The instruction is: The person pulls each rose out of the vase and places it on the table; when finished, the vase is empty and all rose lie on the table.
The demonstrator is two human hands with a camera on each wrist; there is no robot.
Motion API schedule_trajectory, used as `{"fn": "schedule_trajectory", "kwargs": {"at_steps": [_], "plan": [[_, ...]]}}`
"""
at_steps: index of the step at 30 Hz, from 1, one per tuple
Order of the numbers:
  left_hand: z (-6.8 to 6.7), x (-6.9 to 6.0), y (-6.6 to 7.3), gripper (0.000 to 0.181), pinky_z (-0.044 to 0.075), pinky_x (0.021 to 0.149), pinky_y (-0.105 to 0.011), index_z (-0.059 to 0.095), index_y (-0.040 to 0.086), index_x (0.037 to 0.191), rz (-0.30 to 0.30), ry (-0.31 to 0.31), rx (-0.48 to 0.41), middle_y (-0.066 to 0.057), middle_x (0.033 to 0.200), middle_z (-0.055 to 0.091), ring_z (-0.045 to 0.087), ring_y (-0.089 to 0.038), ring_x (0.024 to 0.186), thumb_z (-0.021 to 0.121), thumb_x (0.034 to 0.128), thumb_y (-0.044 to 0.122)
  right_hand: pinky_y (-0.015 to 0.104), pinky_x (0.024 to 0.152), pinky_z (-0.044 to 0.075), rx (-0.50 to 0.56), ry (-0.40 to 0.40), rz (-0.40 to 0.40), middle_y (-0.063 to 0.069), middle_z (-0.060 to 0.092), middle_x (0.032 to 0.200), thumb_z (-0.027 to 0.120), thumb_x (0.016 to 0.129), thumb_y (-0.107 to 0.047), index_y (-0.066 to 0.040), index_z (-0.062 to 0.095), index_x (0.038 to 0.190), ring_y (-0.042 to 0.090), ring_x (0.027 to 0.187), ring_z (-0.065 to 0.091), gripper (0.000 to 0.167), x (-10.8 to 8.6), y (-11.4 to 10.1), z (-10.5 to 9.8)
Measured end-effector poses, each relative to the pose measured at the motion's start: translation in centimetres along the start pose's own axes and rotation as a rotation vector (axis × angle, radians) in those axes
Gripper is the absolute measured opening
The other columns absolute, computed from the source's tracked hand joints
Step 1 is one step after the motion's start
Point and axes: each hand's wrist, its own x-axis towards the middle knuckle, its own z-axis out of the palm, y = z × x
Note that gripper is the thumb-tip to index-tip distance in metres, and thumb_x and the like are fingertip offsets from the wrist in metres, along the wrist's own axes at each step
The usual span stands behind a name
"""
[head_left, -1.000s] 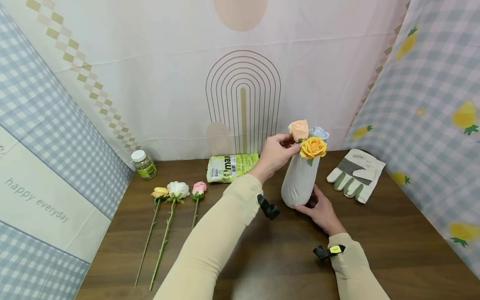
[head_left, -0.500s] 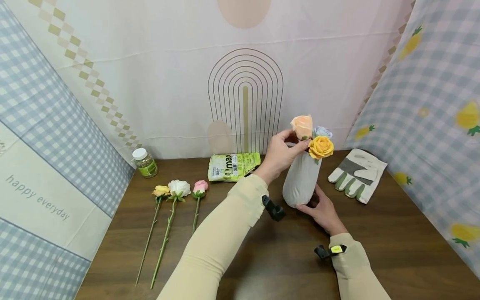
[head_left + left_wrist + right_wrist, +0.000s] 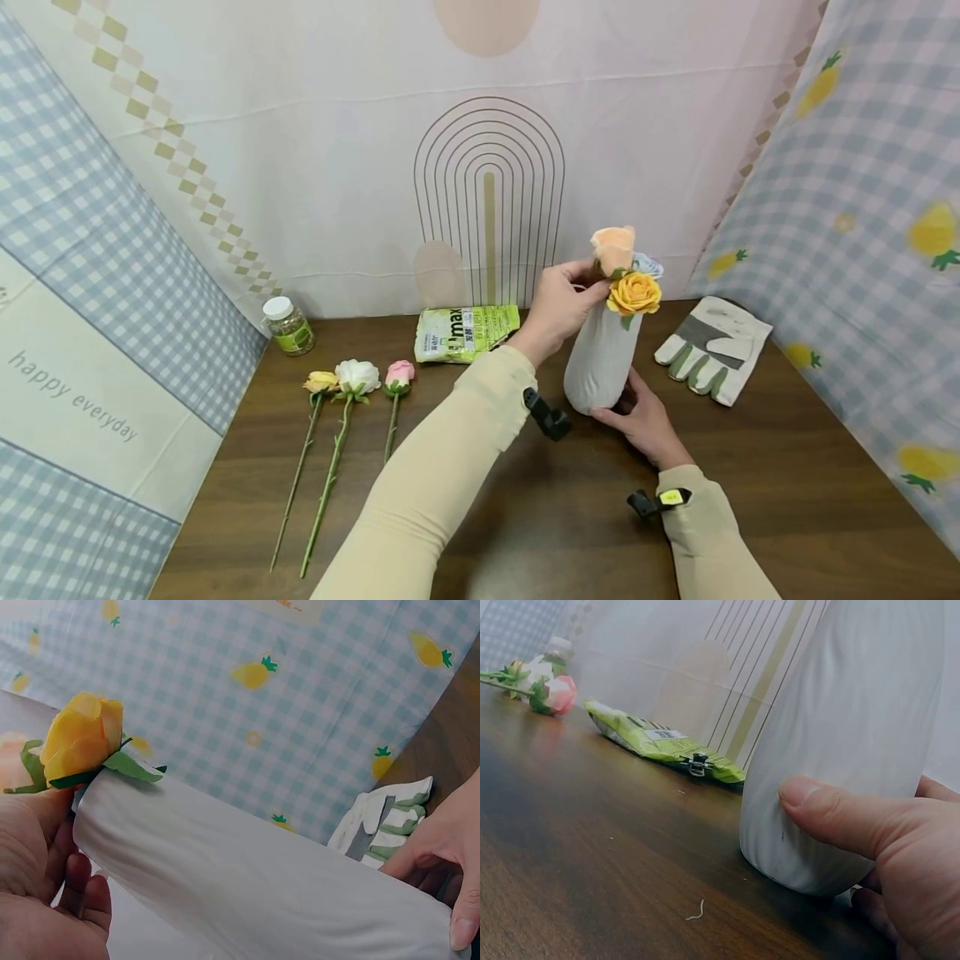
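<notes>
Fingers of the left hand (image 3: 562, 304) are curled at the vase mouth, head view, seemingly pinching the peach rose (image 3: 613, 248) just under its bud; blooms and knuckles hide the exact contact. Right hand (image 3: 648, 429) grips the rippled white vase (image 3: 600, 367) low, near its base. Vase is right of centre on the dark brown wood table (image 3: 570, 517), carrying the peach rose, a golden-yellow open rose (image 3: 634, 293) and a pale blue bloom (image 3: 648, 265) behind. Left side of table: long-stemmed pale yellow rose (image 3: 321, 382), white rose (image 3: 357, 377) and pink rose (image 3: 400, 373), lying side by side. Behind them, clear jar with white lid and green label (image 3: 295, 340). Back edge: lime-green and white packet (image 3: 465, 333). Right of vase: white, grey and green work glove (image 3: 712, 350), flat.

Left wrist view: yellow bloom sits right at the rim, green leaf over the edge; peach bloom cropped at frame edge. Right hand on the far end of the vase.

Right wrist view: thumb pressed on vase wall, other fingers around the far side. Black binder clip (image 3: 697, 765) on the packet. Pale thread scrap (image 3: 696, 910) on the wood near the vase.
</notes>
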Motion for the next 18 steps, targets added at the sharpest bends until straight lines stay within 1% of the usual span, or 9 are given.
{"fn": "schedule_trajectory", "kwargs": {"at_steps": [4, 7, 11, 18], "plan": [[0.1, 0.0, -0.1, 0.021, 0.053, 0.068, -0.021, 0.074, 0.008, 0.105, 0.017, 0.028, 0.008, 0.003, 0.099, 0.065, 0.06, -0.009, 0.085, 0.071, 0.0885, 0.02, 0.045, 0.093, 0.046, 0.009, 0.001, -0.007, 0.022, 0.045, 0.138, 0.08, 0.08, -0.022, -0.008, 0.018, 0.153, 0.034, 0.123, 0.048, 0.097, 0.2, 0.6, 0.0], [0.1, 0.0, -0.2, 0.021, 0.053, 0.067, -0.021, 0.076, 0.009, 0.102, 0.043, 0.044, 0.02, 0.003, 0.099, 0.064, 0.059, -0.008, 0.084, 0.072, 0.088, 0.024, 0.044, 0.093, 0.046, 0.008, 0.004, -0.006, 0.021, 0.045, 0.139, 0.08, 0.08, -0.026, -0.011, 0.017, 0.154, 0.033, 0.123, 0.047, 0.099, 0.6, 2.0, 0.1], [0.2, -0.1, -0.3, 0.022, 0.053, 0.065, -0.022, 0.076, 0.009, 0.102, 0.081, 0.066, 0.023, 0.002, 0.095, 0.066, 0.061, -0.008, 0.08, 0.071, 0.088, 0.025, 0.043, 0.094, 0.046, 0.002, 0.012, 0.001, 0.017, 0.045, 0.14, 0.08, 0.079, -0.032, -0.019, 0.015, 0.155, 0.029, 0.124, 0.047, 0.101, 0.9, 3.5, 0.2], [0.1, -0.3, -0.1, 0.025, 0.054, 0.062, -0.021, 0.076, 0.012, 0.099, 0.147, 0.15, 0.09, 0.006, 0.085, 0.07, 0.064, -0.004, 0.074, 0.07, 0.0883, 0.034, 0.048, 0.095, 0.045, 0.021, 0.022, -0.002, 0.018, 0.044, 0.141, 0.081, 0.077, -0.036, -0.02, 0.016, 0.155, 0.03, 0.124, 0.047, 0.103, 0.9, 3.8, 0.3]]}}
